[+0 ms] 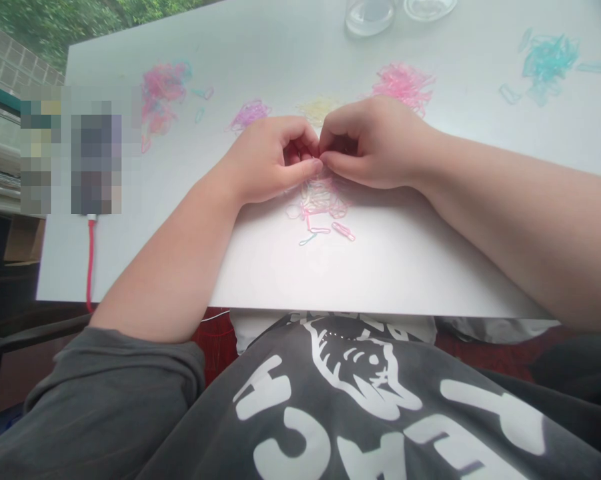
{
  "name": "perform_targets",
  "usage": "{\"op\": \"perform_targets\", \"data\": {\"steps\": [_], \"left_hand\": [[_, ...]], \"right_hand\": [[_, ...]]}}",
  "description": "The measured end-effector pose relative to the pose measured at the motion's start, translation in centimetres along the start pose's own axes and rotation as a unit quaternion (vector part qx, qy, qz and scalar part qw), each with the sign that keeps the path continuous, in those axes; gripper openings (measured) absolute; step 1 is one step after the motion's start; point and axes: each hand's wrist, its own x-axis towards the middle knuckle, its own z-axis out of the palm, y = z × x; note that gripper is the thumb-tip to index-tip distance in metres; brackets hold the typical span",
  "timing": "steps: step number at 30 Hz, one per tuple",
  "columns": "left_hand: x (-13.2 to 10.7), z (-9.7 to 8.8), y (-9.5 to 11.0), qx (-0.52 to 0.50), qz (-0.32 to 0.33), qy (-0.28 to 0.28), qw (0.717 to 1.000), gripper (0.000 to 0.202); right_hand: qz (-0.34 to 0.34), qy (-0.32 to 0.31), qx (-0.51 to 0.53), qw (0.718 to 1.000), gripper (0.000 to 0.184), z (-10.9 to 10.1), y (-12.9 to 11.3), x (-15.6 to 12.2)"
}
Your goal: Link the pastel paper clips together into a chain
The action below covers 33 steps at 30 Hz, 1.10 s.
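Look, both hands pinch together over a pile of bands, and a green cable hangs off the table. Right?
Not quite: the head view shows the cable is red, not green. The left hand and right hand do pinch together over the pile of bands, and the cable does hang off the table.

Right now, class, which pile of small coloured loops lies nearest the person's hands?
The mixed pastel pile directly beneath the left hand and right hand; the teal pile and the others lie farther back on the table.
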Motion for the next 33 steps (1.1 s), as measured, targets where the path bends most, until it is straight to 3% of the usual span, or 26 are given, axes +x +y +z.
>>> {"op": "perform_targets", "data": {"steps": [22, 33], "left_hand": [[0.01, -0.11, 0.11, 0.003, -0.007, -0.008, 1.0, 0.014], [0.09, -0.05, 0.17, 0.0, -0.004, -0.006, 1.0, 0.022]], "right_hand": [[0.015, 0.003, -0.035, 0.999, 0.01, 0.1, -0.14, 0.1], [-0.012, 0.012, 0.002, 1.0, 0.015, 0.05, 0.14, -0.04]]}}
